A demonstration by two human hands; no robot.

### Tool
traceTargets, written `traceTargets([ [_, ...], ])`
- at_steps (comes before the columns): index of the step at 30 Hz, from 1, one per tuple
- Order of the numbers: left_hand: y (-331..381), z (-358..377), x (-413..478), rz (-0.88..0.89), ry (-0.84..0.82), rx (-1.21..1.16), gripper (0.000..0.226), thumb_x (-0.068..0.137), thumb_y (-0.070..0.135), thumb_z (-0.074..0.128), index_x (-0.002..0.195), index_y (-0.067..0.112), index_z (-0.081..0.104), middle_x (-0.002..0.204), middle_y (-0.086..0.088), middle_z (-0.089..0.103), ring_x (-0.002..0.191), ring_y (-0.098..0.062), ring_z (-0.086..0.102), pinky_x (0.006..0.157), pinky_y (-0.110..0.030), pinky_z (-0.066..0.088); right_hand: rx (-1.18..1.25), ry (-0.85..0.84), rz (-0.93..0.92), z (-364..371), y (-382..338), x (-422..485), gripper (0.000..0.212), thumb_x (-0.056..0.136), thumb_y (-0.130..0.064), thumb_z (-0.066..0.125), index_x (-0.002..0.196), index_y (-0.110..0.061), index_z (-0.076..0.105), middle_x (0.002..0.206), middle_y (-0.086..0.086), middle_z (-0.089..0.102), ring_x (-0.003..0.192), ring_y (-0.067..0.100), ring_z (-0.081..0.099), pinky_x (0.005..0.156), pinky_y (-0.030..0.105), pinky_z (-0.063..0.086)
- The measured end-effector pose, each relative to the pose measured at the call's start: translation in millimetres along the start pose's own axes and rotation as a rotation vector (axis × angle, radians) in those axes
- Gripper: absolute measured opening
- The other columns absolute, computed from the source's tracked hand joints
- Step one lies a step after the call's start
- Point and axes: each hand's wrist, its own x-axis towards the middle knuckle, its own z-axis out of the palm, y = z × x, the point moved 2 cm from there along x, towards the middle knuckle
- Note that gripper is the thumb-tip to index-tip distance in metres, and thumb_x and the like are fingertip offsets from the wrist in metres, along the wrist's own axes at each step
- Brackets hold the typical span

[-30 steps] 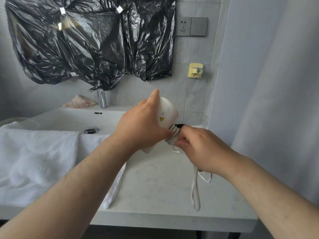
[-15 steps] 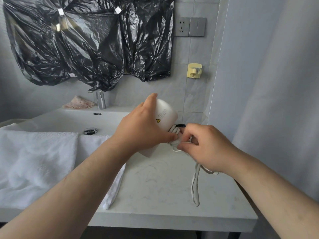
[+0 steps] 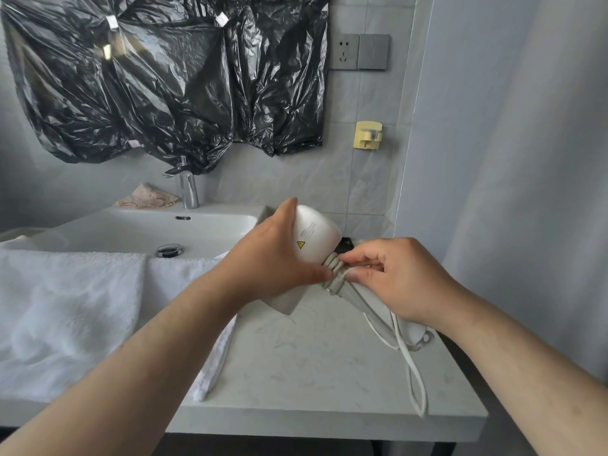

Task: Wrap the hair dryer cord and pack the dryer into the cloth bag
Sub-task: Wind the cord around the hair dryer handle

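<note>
Two hands share the winding. The left hand (image 3: 273, 258) curls round the body of the white plastic hair dryer (image 3: 317, 233), held just above the table, with its thumb pressed beside the coils. To its right, the white rubber cord (image 3: 334, 274) sits in several turns round the neck of the handle. The right hand (image 3: 404, 281) pinches the strand at those turns between thumb and fingertips. The loose remainder trails in a long loop toward the table's front edge. To wind well, the left hand should probably steady the dryer while the right lays each turn snug beside the last, feeding slack evenly so nothing kinks.

On the left, a fluffy white towel (image 3: 65, 307) drapes over the front of a white ceramic sink (image 3: 131, 225), with a chrome tap (image 3: 188, 190) behind. The pale marble-look table (image 3: 312, 363) lies under the work. Crinkled black plastic bags (image 3: 164, 77) cover the wall above, and a grey wall socket (image 3: 343, 51) and a yellow plastic hook (image 3: 367, 134) sit further right. No cloth bag can be picked out with certainty.
</note>
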Motion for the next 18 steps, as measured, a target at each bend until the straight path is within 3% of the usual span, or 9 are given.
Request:
traceTargets([
  [3, 7, 2, -2, 0.039, -0.007, 0.124, 0.135, 0.051, 0.059, 0.088, 0.154, 0.019, 0.009, 0.146, -0.002, 0.038, 0.130, -0.020, 0.041, 0.094, -0.026, 0.034, -0.005, 0.050, -0.005, 0, 2, 2, 0.020, 0.083, -0.013, 0.073, 0.088, -0.032, 0.072, 0.076, -0.037, 0.066, 0.085, -0.010, 0.066, 0.081, 0.015, 0.052],
  [8, 14, 11, -9, 0.032, 0.039, 0.323, 0.147, 0.046, 0.070, 0.084, 0.154, 0.021, -0.002, 0.142, -0.005, 0.042, 0.129, -0.028, 0.045, 0.098, -0.033, 0.037, 0.048, 0.058, 0.025, -1, 4, 3, 0.018, 0.085, -0.013, 0.072, 0.089, -0.030, 0.075, 0.086, -0.022, 0.074, 0.083, -0.006, 0.068, 0.082, 0.021, 0.054],
  [14, 12, 22, -8, 0.024, 0.051, 0.303, 0.139, 0.051, 0.066, 0.083, 0.153, 0.022, 0.000, 0.139, -0.006, 0.041, 0.121, -0.029, 0.052, 0.091, -0.035, 0.043, 0.071, 0.034, 0.063, 0, 7, 2, 0.021, 0.084, -0.011, 0.072, 0.086, -0.032, 0.074, 0.081, -0.028, 0.072, 0.084, -0.008, 0.068, 0.083, 0.015, 0.053],
  [18, 10, 27, -6, 0.080, 0.059, 0.322, 0.127, 0.057, 0.053, 0.079, 0.152, 0.023, 0.001, 0.139, -0.004, 0.038, 0.122, -0.027, 0.050, 0.089, -0.032, 0.042, 0.066, -0.003, 0.123, 3, 11, 3, 0.015, 0.084, -0.012, 0.072, 0.089, -0.026, 0.076, 0.084, -0.014, 0.076, 0.085, -0.003, 0.070, 0.089, 0.026, 0.054],
])
